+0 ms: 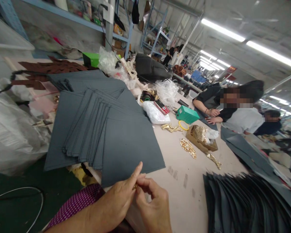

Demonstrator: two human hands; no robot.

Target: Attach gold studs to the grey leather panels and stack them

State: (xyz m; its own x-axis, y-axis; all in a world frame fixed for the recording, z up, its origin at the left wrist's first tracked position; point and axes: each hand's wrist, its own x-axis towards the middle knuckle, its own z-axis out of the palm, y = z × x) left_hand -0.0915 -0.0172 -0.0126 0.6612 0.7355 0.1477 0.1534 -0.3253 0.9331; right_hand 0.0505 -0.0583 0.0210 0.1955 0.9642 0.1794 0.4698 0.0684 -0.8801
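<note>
My left hand (117,199) and my right hand (155,202) meet above the table's near edge, with fingertips pinched together. Between them shows a sliver of a small gold metal piece (135,186), mostly hidden by the fingers. Just beyond my hands lies a dark grey-blue flat panel (133,139), the front one of a fanned stack (87,123). Farther off on the table is a loose pile of gold metal pieces (188,148). An open cardboard box (203,147) beside it holds more gold pieces and a plastic bag.
A thick row of dark panels (237,200) stands at the right. Behind are a green box (187,114), a yellow ring (183,125), a red phone (162,107), plastic bags (156,113) and a black bag (151,68). A co-worker (232,103) leans over the table's far side.
</note>
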